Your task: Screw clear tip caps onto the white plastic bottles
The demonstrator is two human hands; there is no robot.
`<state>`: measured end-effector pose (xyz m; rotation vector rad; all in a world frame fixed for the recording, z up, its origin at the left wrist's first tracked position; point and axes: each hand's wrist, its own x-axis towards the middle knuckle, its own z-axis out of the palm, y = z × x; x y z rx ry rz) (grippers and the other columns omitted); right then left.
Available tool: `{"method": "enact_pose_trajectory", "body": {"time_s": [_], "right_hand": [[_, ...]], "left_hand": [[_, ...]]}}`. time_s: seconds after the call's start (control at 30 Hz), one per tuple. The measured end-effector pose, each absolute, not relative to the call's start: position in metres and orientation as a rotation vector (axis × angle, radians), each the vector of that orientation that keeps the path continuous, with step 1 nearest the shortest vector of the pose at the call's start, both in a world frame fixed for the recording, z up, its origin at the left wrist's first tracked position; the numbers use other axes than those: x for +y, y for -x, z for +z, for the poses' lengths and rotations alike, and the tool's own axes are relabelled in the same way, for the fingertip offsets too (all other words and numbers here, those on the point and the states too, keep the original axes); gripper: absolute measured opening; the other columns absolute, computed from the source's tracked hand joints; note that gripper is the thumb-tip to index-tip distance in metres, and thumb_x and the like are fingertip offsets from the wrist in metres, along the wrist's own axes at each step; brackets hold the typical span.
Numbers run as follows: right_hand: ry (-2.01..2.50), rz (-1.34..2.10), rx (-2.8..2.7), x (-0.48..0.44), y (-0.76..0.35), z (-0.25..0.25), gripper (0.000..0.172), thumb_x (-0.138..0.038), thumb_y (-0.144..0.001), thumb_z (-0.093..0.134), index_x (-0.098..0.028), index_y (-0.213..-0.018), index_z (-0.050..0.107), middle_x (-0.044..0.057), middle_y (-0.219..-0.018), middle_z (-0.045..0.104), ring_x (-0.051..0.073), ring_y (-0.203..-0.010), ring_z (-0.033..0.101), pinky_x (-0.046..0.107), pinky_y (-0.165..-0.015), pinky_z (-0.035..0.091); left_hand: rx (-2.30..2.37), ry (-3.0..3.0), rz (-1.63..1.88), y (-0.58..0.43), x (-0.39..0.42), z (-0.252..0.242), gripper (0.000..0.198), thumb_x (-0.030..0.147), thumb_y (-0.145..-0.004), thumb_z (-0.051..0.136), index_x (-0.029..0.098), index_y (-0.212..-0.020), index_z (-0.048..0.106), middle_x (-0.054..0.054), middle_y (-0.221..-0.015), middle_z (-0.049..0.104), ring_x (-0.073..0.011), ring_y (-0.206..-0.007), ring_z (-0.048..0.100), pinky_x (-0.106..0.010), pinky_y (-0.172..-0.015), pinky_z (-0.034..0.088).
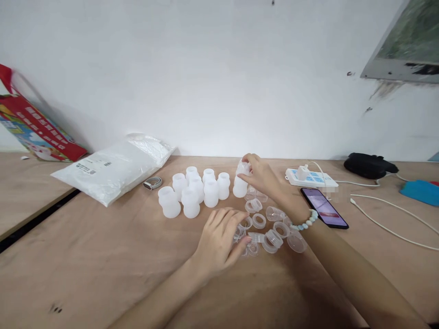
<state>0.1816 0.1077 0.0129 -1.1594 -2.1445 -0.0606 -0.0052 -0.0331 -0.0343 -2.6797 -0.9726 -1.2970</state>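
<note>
My right hand (259,173) has its fingers closed round a clear plastic cap (243,167) at the top of a white translucent bottle (240,188). This bottle stands upright on the table, to the right of the others. Several more white bottles (196,188) with rounded waists and open necks are grouped to the left. My left hand (219,237) hovers low with thumb and fingers apart, beside a loose pile of clear plastic rings (259,221) and dome-shaped caps (297,241). Its fingertips hide part of the pile; I see nothing held in it.
A white plastic bag (116,167), a watch (152,183) and a red printed box (37,130) lie left. To the right are a power strip (312,178) with cables, a phone (324,208), a black case (370,165) and a blue item (420,193). A wall (206,82) rises behind the table.
</note>
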Motion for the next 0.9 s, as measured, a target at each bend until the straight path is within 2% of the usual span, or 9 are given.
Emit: {"method": "enact_pose_trajectory", "body": {"time_s": [0.2, 0.3, 0.43, 0.67, 0.83, 0.9], "right_hand": [[1.193, -0.179, -2.174, 0.109, -0.172, -0.005, 0.029, -0.016, -0.083, 0.069, -0.016, -0.107, 0.052, 0.011, -0.107, 0.055, 0.026, -0.089, 0.06, 0.035, -0.079, 0.05], [1.217, -0.313, -2.186, 0.109, -0.172, -0.005, 0.027, -0.021, -0.086, 0.069, -0.014, -0.108, 0.055, 0.013, -0.108, 0.055, 0.03, -0.1, 0.057, 0.038, -0.084, 0.049], [1.263, -0.391, -2.163, 0.109, -0.176, -0.002, 0.03, -0.027, -0.088, 0.069, -0.014, -0.112, 0.057, 0.014, -0.109, 0.055, 0.031, -0.1, 0.056, 0.039, -0.085, 0.049], [1.084, -0.221, -2.075, 0.088, -0.191, 0.008, 0.027, -0.026, -0.091, 0.061, -0.016, -0.115, 0.054, 0.012, -0.106, 0.057, 0.029, -0.096, 0.058, 0.04, -0.082, 0.048], [0.981, -0.011, -2.131, 0.059, -0.2, 0.006, 0.013, -0.015, -0.091, 0.054, -0.017, -0.104, 0.058, 0.007, -0.092, 0.064, 0.023, -0.081, 0.061, 0.035, -0.074, 0.047], [1.003, 0.127, -2.193, 0.051, -0.204, 0.003, 0.018, -0.006, -0.089, 0.049, -0.018, -0.097, 0.06, 0.005, -0.089, 0.066, 0.021, -0.08, 0.062, 0.033, -0.073, 0.047]], "left_hand": [[-0.987, 2.731, -1.236, 0.002, -0.035, -0.037, 0.026, 0.031, -0.101, 0.038, 0.016, -0.12, 0.047, -0.01, -0.107, 0.068, -0.026, -0.099, 0.058, -0.038, -0.082, 0.043], [-0.996, 2.731, -1.235, 0.002, -0.035, -0.037, 0.026, 0.031, -0.101, 0.038, 0.016, -0.12, 0.047, -0.01, -0.106, 0.067, -0.0261, -0.099, 0.057, -0.039, -0.083, 0.043], [-1.077, 2.706, -1.303, 0.005, -0.032, -0.033, 0.023, 0.029, -0.1, 0.04, 0.017, -0.118, 0.048, -0.01, -0.107, 0.067, -0.025, -0.098, 0.057, -0.038, -0.084, 0.042], [-1.364, 2.599, -1.431, 0.014, -0.019, -0.028, 0.015, 0.022, -0.099, 0.041, 0.02, -0.108, 0.053, -0.006, -0.102, 0.065, -0.0218, -0.095, 0.059, -0.035, -0.083, 0.04], [-1.466, 2.561, -1.383, 0.022, -0.007, -0.023, 0.017, 0.016, -0.095, 0.041, 0.02, -0.099, 0.057, -0.004, -0.096, 0.066, -0.0214, -0.092, 0.059, -0.035, -0.082, 0.041], [-1.537, 2.627, -1.285, 0.026, -0.002, -0.021, 0.02, 0.011, -0.092, 0.042, 0.02, -0.096, 0.059, -0.003, -0.095, 0.067, -0.0208, -0.089, 0.061, -0.034, -0.08, 0.043]]}}
